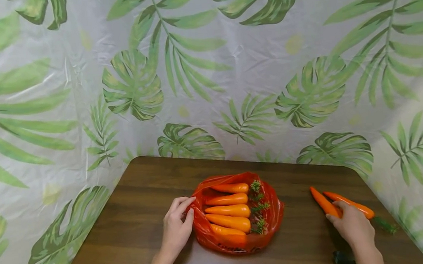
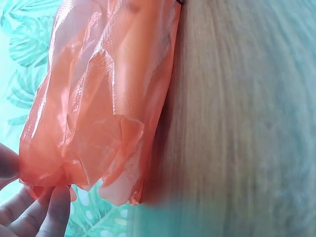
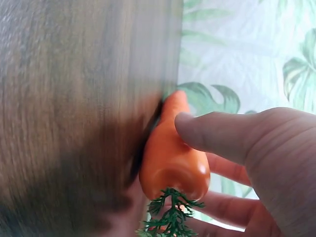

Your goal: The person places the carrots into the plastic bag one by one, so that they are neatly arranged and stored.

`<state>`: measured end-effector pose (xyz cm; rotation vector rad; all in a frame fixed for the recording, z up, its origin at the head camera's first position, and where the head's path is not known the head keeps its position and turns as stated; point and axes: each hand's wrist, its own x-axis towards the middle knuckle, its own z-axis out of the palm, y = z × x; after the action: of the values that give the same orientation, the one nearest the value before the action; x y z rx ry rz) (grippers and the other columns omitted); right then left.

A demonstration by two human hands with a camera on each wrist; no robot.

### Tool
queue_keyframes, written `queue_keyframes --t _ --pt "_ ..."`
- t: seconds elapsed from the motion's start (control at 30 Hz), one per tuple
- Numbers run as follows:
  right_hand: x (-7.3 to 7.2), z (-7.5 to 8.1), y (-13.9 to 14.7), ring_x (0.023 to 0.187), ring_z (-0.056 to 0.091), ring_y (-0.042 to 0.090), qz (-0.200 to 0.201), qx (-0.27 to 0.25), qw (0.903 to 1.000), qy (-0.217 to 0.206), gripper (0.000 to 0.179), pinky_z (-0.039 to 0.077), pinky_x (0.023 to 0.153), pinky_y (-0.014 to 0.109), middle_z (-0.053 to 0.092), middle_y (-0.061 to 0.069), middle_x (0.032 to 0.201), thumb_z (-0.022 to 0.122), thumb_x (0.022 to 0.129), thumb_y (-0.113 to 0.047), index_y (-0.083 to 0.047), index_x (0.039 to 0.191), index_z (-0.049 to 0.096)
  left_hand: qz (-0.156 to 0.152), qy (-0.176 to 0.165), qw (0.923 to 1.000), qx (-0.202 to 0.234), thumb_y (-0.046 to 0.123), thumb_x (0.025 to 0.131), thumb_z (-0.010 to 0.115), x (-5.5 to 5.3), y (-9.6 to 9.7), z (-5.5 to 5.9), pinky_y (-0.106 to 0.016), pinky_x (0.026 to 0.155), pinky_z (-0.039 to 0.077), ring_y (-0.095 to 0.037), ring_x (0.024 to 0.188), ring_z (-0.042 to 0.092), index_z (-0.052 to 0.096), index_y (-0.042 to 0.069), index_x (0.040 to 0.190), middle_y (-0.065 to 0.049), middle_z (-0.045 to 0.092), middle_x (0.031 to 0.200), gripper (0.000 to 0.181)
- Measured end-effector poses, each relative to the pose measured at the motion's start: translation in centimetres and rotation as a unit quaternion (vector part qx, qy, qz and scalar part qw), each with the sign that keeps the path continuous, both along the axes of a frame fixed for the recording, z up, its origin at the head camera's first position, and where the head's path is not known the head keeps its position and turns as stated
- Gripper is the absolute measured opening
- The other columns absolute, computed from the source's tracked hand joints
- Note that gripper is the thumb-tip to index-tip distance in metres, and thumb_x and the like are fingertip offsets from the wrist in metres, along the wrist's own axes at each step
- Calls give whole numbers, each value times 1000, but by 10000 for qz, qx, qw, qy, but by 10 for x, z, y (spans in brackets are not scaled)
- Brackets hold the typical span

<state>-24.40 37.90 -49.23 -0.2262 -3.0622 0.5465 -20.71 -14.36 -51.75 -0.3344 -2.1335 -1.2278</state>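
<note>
A red plastic bag point(image 1: 276, 209) lies open on the table with several orange carrots point(image 1: 227, 210) in a row inside, their green tops to the right. With thumb and fingers, my left hand point(image 1: 177, 228) pinches the bag's left rim; in the left wrist view the thin film point(image 2: 89, 123) bunches between the fingertips. Over to the right, my right hand point(image 1: 355, 228) grips a loose carrot point(image 1: 322, 201), its tip pointing away. The right wrist view shows the thumb on the carrot's side point(image 3: 170, 153) and fingers behind it. Another carrot point(image 1: 361, 208) lies just beyond that hand, partly covered.
The dark wooden table point(image 1: 145, 187) has rounded far corners. Behind and beside it hangs a pale plastic sheet point(image 1: 255, 66) printed with green leaves. The second loose carrot's green top point(image 1: 384, 225) lies close to the table's right edge.
</note>
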Motion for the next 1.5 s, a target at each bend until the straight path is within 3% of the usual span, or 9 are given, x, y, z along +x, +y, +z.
queue_keyframes --t 0.3,0.57,0.83,1.07,1.5 --pt "-3 -9 -1 93 61 52 79 13 9998 190 72 49 57 56 56 36 126 76 86 -48 0 136 55 36 -37 10000 4 -3 87 72 2 1 -2 -29 73 59 -15 93 64 75 11 119 0 64 113 35" --pt "-2 -10 -5 82 63 44 46 82 9992 384 67 48 53 51 60 34 121 77 86 -41 -1 134 57 43 -46 10000 14 -4 87 72 2 1 -4 -31 73 59 -15 93 64 75 11 119 1 63 113 35" --pt "-1 -11 -11 94 60 49 -1 107 9973 731 61 48 60 56 62 30 121 80 83 -36 -4 131 62 53 59 10000 -12 -5 86 72 0 1 -5 -29 70 59 -14 92 64 75 11 118 0 64 113 36" --pt "-1 -11 -18 87 63 44 203 156 9921 1225 61 47 52 50 65 27 118 81 83 -36 -7 133 62 34 66 10000 -35 -5 86 72 0 2 -4 -27 70 58 -12 92 63 75 11 118 0 64 112 36" --pt "3 -3 -36 94 62 45 325 6 9838 1762 56 47 58 53 65 24 118 82 83 -32 -11 132 64 11 138 9999 -58 -5 86 72 -4 0 -5 -24 72 57 -12 95 64 75 12 119 1 64 113 38"
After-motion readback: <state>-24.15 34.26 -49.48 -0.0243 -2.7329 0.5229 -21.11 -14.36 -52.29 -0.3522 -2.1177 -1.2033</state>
